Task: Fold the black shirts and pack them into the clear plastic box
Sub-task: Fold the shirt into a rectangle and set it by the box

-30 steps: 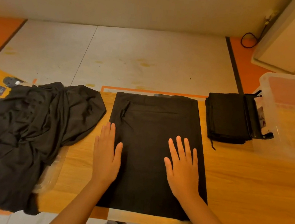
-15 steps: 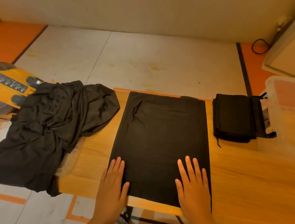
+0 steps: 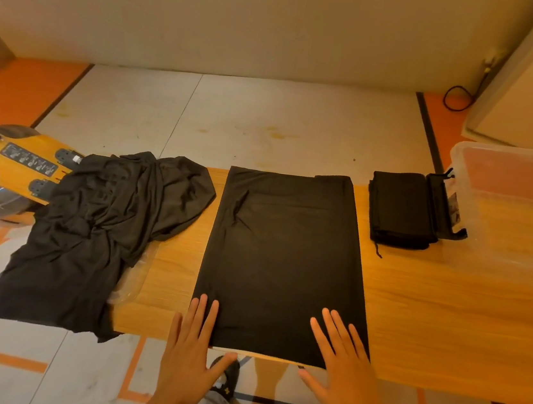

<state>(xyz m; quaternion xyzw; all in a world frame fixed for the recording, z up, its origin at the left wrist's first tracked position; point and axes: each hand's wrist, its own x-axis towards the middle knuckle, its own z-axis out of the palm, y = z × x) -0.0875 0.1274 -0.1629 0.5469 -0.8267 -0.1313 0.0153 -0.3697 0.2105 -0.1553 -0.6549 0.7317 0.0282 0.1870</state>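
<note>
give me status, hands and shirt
Left hand and right hand open, flat at shirt's near edge. Shirt half-folded, flat on table. Box empty, folded stack beside it. Nothing in the way.

Both forearms enter from the bottom edge, at about 6 o'clock, and reach forward toward 12 o'clock. The left hand (image 3: 189, 357) is flat with the palm down, and its fingers (image 3: 200, 314) are straight and close together and point to 12 o'clock. Its thumb is spread out toward 3 o'clock. The right hand (image 3: 343, 372) is also flat and palm down. Its fingers (image 3: 333, 327) are a little spread and lean toward 11 o'clock, and its thumb points toward 9 o'clock. The two hands lie side by side and apart from each other. Neither hand grips anything. Below them, two dark shoes and part of the grey trousers are visible.
</note>
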